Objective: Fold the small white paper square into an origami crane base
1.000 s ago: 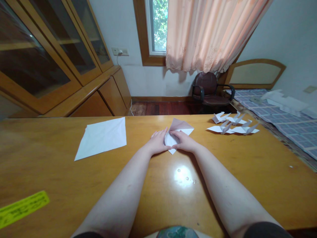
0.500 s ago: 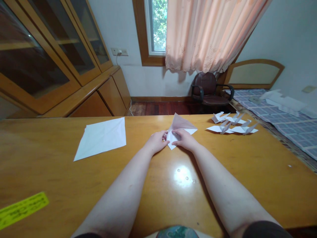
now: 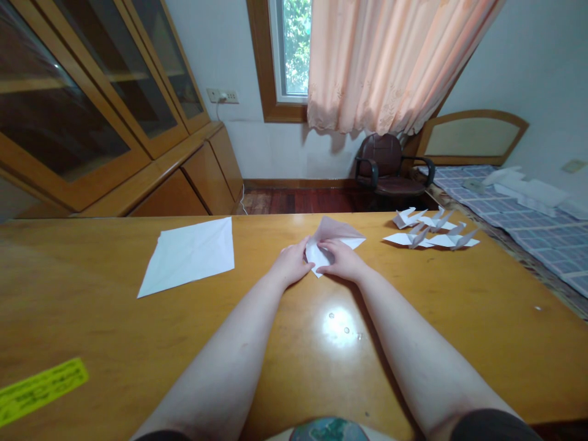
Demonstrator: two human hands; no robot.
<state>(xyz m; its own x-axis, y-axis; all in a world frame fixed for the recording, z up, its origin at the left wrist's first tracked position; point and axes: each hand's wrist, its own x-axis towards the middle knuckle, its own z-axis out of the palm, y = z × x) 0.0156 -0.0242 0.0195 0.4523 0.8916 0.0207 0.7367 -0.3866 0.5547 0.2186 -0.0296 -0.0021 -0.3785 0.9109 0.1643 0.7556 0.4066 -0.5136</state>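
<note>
A partly folded sheet of white paper (image 3: 337, 229) lies on the wooden table (image 3: 193, 343) in front of me, one flap raised at its far side. My left hand (image 3: 293, 263) grips its left edge, thumb near the lower corner. On the other side, my right hand (image 3: 340, 260) has its fingers curled onto the paper, with the thumb close to the same corner. Both hands hide parts of the folds. Several folded paper cranes (image 3: 416, 237) stand in a group at the right. To the left lies a stack of flat white paper (image 3: 195, 254).
A yellow label (image 3: 43, 389) is stuck on the table at the near left. Beyond the table are a glass-door cabinet (image 3: 114, 79), a dark red armchair (image 3: 383, 162) and a bed with a checked cover (image 3: 519, 214). A small white scrap (image 3: 537, 308) lies at the right.
The raised flap's peak has come down a little toward me, and the paper bows more. My left fingers have shifted slightly up along the left edge.
</note>
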